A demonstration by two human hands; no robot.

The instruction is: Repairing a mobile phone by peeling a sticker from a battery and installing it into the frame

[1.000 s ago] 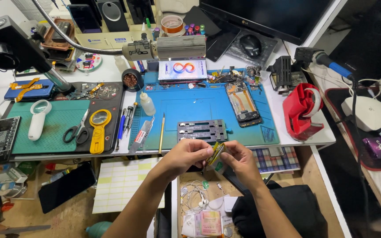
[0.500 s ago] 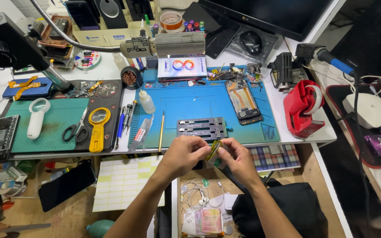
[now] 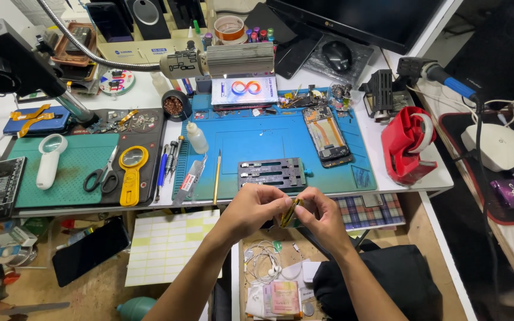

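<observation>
Both hands meet just off the front edge of the table, near its middle, pinching a small thin gold-coloured part point(image 3: 290, 212) between them. Left hand point(image 3: 257, 209) closed, thumb and fingers gripping the part's left side; right hand point(image 3: 322, 219) closed on its right side, fingertips point(image 3: 302, 209) touching the part. Part stands on edge, slightly tilted, held in the air over the open drawer point(image 3: 269, 267) below, not resting on anything; too small to tell what it is. Just behind the hands, at the front edge of the blue mat point(image 3: 269, 142), lies a dark metal clamp jig point(image 3: 271, 173). Opened phone point(image 3: 327, 135) lies on the right part of the mat, back off, insides up. Thin brush point(image 3: 216, 177) and a small white bottle point(image 3: 197, 138) near the mat's left edge. Left of that, black mat point(image 3: 150, 128) with yellow magnifier point(image 3: 132, 172) and pens point(image 3: 165, 166), then green mat point(image 3: 73, 172) carrying scissors point(image 3: 102, 177) and a white handheld magnifier point(image 3: 49, 160). Red tape dispenser point(image 3: 410, 142) at the right edge of the table. Microscope head point(image 3: 4, 59) at far left, flexible lamp point(image 3: 233, 59) over the back. Drawer holds white earphone cable point(image 3: 266, 261) and small packets. Black bag point(image 3: 381, 285) sits under the right forearm
</observation>
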